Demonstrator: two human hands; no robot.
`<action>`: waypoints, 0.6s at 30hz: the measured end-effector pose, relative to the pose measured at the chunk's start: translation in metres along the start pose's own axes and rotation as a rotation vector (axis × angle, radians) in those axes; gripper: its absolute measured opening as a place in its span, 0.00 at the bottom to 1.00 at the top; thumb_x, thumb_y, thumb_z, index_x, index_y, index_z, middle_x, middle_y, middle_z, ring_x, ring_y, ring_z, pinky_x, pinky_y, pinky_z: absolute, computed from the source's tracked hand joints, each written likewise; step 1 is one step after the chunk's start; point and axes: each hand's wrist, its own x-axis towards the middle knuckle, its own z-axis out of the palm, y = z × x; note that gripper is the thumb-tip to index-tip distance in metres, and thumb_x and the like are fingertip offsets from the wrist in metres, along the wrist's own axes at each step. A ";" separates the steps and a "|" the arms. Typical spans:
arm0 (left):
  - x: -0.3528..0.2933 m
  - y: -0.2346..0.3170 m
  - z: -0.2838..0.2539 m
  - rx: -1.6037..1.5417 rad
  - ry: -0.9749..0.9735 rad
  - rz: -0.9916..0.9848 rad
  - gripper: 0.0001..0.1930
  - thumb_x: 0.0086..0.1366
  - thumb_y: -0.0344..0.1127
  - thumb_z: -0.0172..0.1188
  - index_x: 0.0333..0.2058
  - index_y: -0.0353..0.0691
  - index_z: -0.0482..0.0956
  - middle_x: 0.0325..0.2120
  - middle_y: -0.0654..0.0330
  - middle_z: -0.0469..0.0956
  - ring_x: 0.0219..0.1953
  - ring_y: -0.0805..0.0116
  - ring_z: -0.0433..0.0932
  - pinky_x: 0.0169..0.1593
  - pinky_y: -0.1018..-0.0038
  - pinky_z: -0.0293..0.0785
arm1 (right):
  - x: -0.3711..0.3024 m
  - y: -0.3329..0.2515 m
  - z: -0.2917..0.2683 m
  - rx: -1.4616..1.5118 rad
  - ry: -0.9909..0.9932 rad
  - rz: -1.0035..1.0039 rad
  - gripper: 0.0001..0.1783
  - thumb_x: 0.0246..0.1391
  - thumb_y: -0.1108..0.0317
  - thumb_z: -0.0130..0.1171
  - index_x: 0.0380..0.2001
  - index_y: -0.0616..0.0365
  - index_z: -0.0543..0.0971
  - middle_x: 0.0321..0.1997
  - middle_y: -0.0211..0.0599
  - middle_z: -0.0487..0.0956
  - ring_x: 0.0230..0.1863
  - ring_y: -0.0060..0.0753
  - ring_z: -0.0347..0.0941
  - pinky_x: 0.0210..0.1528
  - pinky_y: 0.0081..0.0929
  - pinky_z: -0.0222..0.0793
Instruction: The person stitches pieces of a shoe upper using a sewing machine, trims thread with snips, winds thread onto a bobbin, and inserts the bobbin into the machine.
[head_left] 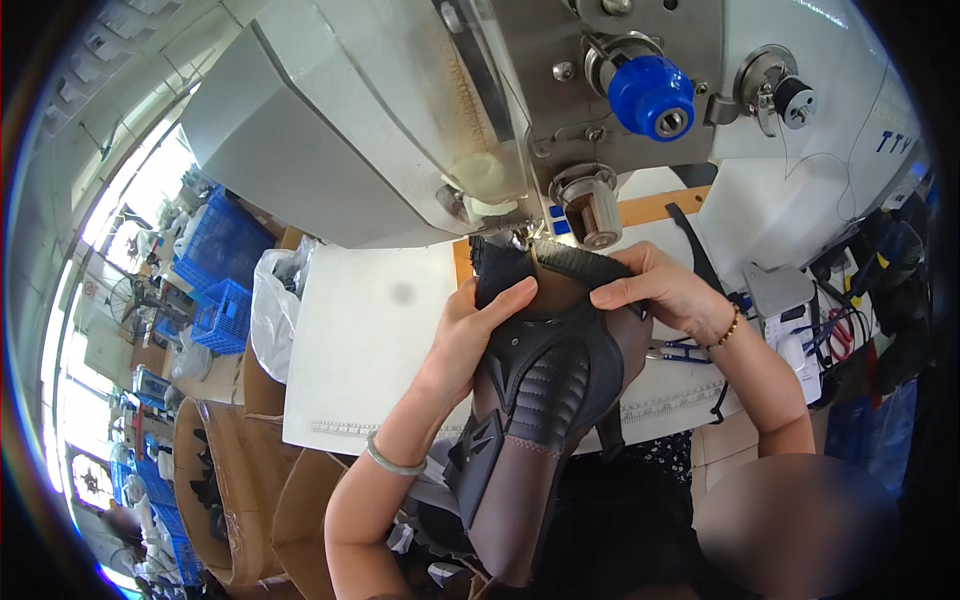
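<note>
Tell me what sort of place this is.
Probably a sewing workshop or footwear factory: a large industrial sewing machine, both hands feeding a brown and black boot upper under it, and stacked blue crates with cardboard bins behind.

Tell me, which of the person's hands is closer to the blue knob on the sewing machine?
The right hand. It grips the shoe upper almost directly below the blue knob, while the left hand holds the upper farther down and to the left.
</note>
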 end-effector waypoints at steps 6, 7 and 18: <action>-0.003 -0.002 0.010 -0.014 0.076 -0.004 0.17 0.57 0.38 0.61 0.38 0.29 0.72 0.31 0.58 0.76 0.32 0.77 0.75 0.36 0.81 0.72 | 0.003 0.003 -0.011 0.029 -0.002 0.011 0.17 0.40 0.72 0.65 0.38 0.63 0.78 0.32 0.31 0.80 0.34 0.18 0.74 0.41 0.14 0.66; -0.003 0.000 0.011 0.008 0.091 -0.015 0.17 0.57 0.38 0.60 0.38 0.29 0.72 0.31 0.59 0.76 0.32 0.77 0.75 0.36 0.81 0.72 | 0.003 0.002 -0.010 0.046 -0.012 0.004 0.17 0.40 0.72 0.65 0.38 0.63 0.78 0.33 0.31 0.79 0.35 0.17 0.73 0.42 0.14 0.65; 0.003 0.001 0.006 0.061 0.035 0.032 0.16 0.61 0.38 0.54 0.39 0.29 0.69 0.31 0.57 0.75 0.31 0.76 0.75 0.34 0.81 0.72 | 0.004 -0.003 -0.004 0.020 -0.009 0.004 0.18 0.41 0.73 0.65 0.39 0.62 0.78 0.34 0.31 0.79 0.37 0.17 0.73 0.45 0.15 0.64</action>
